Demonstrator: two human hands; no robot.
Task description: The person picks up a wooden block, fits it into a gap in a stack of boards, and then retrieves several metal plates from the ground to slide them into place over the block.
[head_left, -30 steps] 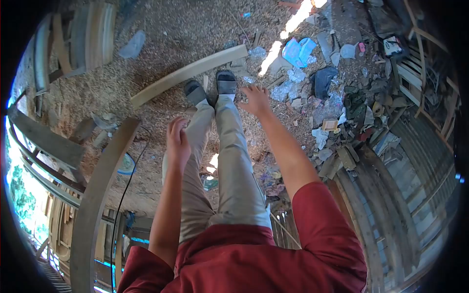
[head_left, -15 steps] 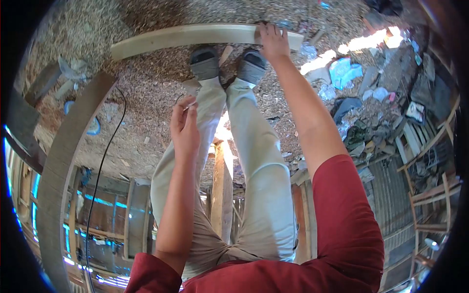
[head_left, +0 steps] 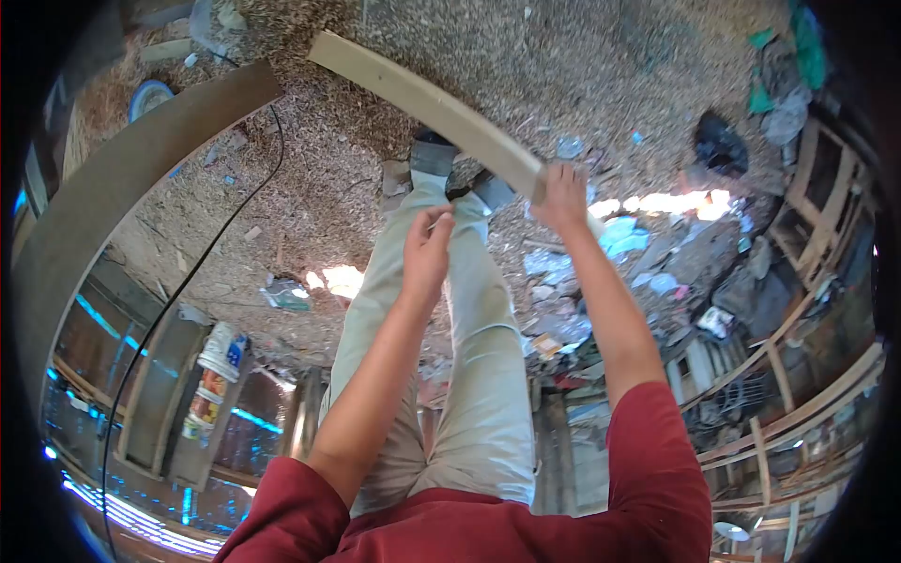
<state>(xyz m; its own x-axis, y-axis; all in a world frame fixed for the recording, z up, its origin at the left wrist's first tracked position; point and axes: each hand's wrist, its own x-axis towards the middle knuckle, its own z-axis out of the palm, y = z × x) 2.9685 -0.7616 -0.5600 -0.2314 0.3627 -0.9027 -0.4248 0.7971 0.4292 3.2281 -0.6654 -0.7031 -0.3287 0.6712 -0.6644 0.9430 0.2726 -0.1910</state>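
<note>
My right hand (head_left: 563, 197) is closed around the near right end of a long, pale wooden board (head_left: 432, 111). From there the board slants up and left over the littered ground, passing just beyond my feet and partly covering the shoes (head_left: 434, 155). In front of my thighs, my left hand (head_left: 429, 249) is closed in a pinch, away from the board. A small whitish stick (head_left: 437, 223) shows between its thumb and fingers.
A broad wooden beam (head_left: 141, 159) curves along the left side, with a black cable (head_left: 211, 239) hanging near it. Wood shavings cover the ground. Plastic scraps (head_left: 621, 236) and rubble lie at right, beside a wooden slatted frame (head_left: 817, 202).
The board has gone from nearly level to slanting, its right end brought closer to me by my right hand. My view has turned, and my left hand stays pinched over my legs.
</note>
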